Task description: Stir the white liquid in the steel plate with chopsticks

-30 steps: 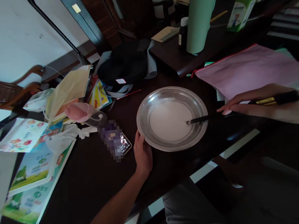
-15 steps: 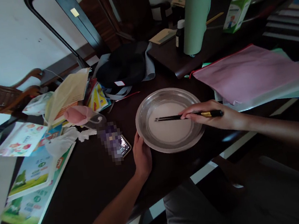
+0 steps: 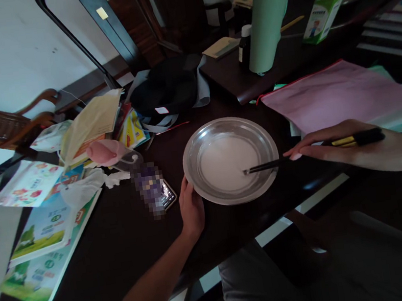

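Observation:
A round metal basin [image 3: 266,137] stands on the dark table, holding a whitish liquid [image 3: 226,159]. My left hand [image 3: 191,206] grips the basin's left rim, its fingers against the outer wall. To the right, my right hand [image 3: 341,147] is closed around a pair of black chopsticks [image 3: 267,165] with gold bands near the thick ends. Their tips reach over the basin's right rim and meet the liquid right of its middle. A phone [image 3: 169,194], partly blurred out, lies left of my left hand.
Books [image 3: 43,275] and a pink cup-like item [image 3: 103,153] lie at left. Behind the basin sits a black bag [image 3: 166,88]. A pink zip pouch [image 3: 330,96] rests at right, with a tall green cylinder [image 3: 268,18] and a dark bottle [image 3: 245,46] beyond.
My right hand has moved right with the chopsticks, from above the basin to outside its right rim. The chopstick tips have shifted right and nearer me. My left hand stays on the rim.

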`<state>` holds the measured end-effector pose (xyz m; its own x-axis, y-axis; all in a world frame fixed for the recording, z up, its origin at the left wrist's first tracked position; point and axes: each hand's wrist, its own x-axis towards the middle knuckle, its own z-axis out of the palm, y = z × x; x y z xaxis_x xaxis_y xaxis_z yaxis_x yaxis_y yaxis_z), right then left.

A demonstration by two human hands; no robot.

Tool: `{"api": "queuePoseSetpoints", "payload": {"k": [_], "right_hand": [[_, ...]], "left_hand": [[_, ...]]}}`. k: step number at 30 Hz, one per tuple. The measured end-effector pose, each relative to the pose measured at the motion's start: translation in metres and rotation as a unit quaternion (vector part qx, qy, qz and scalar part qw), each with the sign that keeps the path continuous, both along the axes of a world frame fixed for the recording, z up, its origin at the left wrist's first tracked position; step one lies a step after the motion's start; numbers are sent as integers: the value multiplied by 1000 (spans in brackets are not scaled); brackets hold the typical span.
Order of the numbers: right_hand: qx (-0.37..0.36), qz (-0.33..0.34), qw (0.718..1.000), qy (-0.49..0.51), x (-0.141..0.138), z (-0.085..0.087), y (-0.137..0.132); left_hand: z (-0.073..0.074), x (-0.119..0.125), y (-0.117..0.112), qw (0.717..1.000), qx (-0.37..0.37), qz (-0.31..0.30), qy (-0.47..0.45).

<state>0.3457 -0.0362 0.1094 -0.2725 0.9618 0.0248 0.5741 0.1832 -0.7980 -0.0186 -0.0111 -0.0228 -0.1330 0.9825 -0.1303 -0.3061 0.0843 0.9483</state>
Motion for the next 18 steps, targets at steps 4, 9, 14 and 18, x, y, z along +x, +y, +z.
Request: {"api": "queuePoseSetpoints", "payload": {"k": [4, 9, 14, 18], "right_hand": [[-29, 26, 998, 52, -28, -8, -2], [-5, 41, 994, 98, -59, -25, 16], [31, 9, 997, 68, -59, -27, 36], [38, -32, 998, 43, -45, -18, 35]], "left_hand": [[0, 1, 0, 1000, -1, 0, 2], [1, 1, 0, 1000, -5, -4, -16], [1, 0, 0, 1000, -5, -5, -7], [1, 0, 0, 1000, -8, 3, -4]]}}
